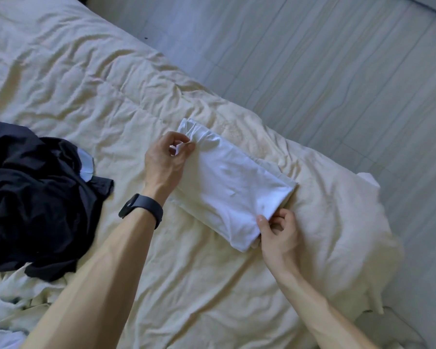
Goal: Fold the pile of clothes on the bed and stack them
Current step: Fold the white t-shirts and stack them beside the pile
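Observation:
A white garment (pixel 233 187) lies folded into a long rectangle on the cream bed cover (pixel 91 79), near the bed's right edge. My left hand (pixel 165 159), with a black band on the wrist, pinches a bunched bit of the white cloth at its far left corner. My right hand (pixel 277 231) pinches the near right corner of the same garment between thumb and fingers. A heap of unfolded dark navy clothes (pixel 33 197) sits at the left, with a pale blue patch showing in it.
The bed's edge runs diagonally from top centre to bottom right, with grey tiled floor (pixel 337 59) beyond. Rumpled pale cloth (pixel 8 311) lies at the bottom left. The cover is wrinkled and bunches up at the right corner.

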